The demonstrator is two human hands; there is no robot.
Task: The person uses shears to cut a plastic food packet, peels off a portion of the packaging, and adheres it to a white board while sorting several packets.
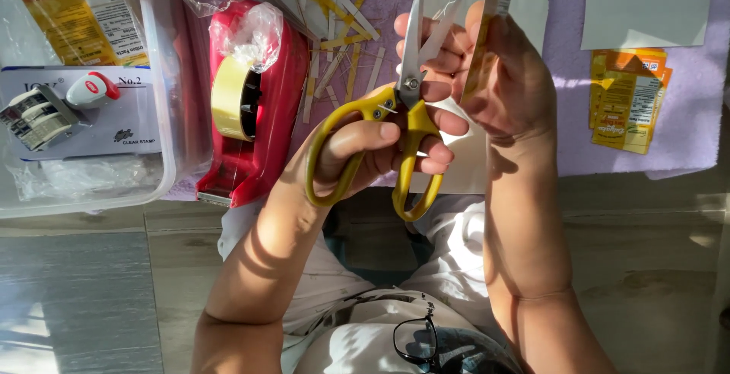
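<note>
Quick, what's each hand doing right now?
Left hand: closed through the handles of the yellow scissors, blades open.
Right hand: closed on a narrow printed strip, held upright.

We lose the tips of the yellow-handled steel scissors (408, 108) and the top of the narrow printed paper strip (490, 24) at the upper edge. Our right hand (502, 77) hides the strip's lower end. The clear plastic storage box (163, 115) runs off the left edge, its small print unreadable.
</note>
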